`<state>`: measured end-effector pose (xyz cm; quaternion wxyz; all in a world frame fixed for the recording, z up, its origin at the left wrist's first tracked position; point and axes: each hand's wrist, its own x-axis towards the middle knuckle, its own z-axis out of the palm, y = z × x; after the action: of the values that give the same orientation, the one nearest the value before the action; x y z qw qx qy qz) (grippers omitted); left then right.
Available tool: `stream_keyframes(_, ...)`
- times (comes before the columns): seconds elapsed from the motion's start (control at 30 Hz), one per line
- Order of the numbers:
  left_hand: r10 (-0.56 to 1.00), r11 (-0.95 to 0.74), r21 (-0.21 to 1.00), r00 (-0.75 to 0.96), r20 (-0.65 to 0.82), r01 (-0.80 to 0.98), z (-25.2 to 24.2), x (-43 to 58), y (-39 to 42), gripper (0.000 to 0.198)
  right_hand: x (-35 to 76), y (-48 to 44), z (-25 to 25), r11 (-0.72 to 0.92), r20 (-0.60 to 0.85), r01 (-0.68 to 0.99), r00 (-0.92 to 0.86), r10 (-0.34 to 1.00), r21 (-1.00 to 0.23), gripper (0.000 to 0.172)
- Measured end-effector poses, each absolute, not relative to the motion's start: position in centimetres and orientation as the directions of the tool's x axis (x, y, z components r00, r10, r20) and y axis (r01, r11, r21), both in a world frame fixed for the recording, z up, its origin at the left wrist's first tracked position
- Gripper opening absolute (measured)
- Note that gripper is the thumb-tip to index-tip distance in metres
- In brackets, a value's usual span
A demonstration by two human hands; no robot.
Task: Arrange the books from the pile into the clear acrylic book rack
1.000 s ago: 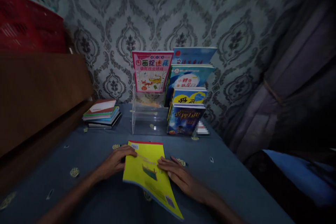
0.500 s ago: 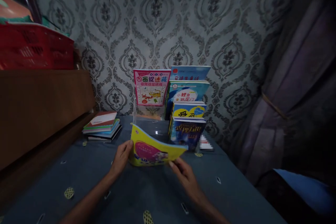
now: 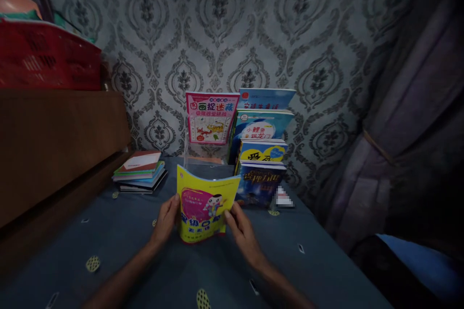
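Observation:
A yellow workbook [image 3: 203, 205] with a pink patch and a cartoon child on its cover stands upright between my hands, its cover curving slightly. My left hand [image 3: 166, 219] grips its left edge. On the right edge, my right hand [image 3: 242, 231] has its thumb on the cover and its fingers behind. Just beyond is a clear tiered book stand [image 3: 186, 152], partly hidden by the workbook. On the stand's left side a pink picture book [image 3: 212, 118] leans at the top. Its right side carries blue books [image 3: 266, 125], a yellow-and-blue book [image 3: 263, 151] and a dark blue book [image 3: 259, 183].
A stack of several books [image 3: 139, 172] lies at the left on the dark cloth-covered surface [image 3: 119, 241]. A wooden cabinet [image 3: 61, 149] with a red basket [image 3: 47, 55] on top borders the left. Patterned wall rises behind; a curtain [image 3: 377, 178] hangs at the right.
The workbook has gone from tilted and bent to more upright, its cover now facing me. My right hand has moved slightly left with its edge.

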<state>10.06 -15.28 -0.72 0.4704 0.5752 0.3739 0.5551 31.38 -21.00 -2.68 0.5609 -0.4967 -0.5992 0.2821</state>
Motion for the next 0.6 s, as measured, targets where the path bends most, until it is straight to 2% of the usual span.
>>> stream_keyframes(0.17,0.942,-0.298,0.951,0.137,0.307,-0.081,-1.7,9.5,-15.0,0.059,31.0,-21.3,-2.7,0.369,0.393,0.177,0.125,0.911,-0.912,0.047)
stream_keyframes(0.27,0.908,-0.313,0.943,0.257,0.332,-0.112,-2.0,9.1,-15.2,0.049,31.0,-21.6,-2.5,0.385,0.394,0.124,0.06,0.917,-0.915,0.039)
stream_keyframes(0.37,0.883,-0.332,0.941,0.326,0.336,-0.07,-2.2,8.8,-15.1,0.052,31.1,-21.6,-2.4,0.415,0.423,0.151,0.019,0.906,-0.897,0.032)
stream_keyframes(0.6,0.899,-0.435,0.883,0.143,0.415,0.176,-2.8,8.5,-14.3,0.045,31.7,-20.7,-3.5,0.426,0.485,0.358,0.094,0.869,-0.831,0.034)
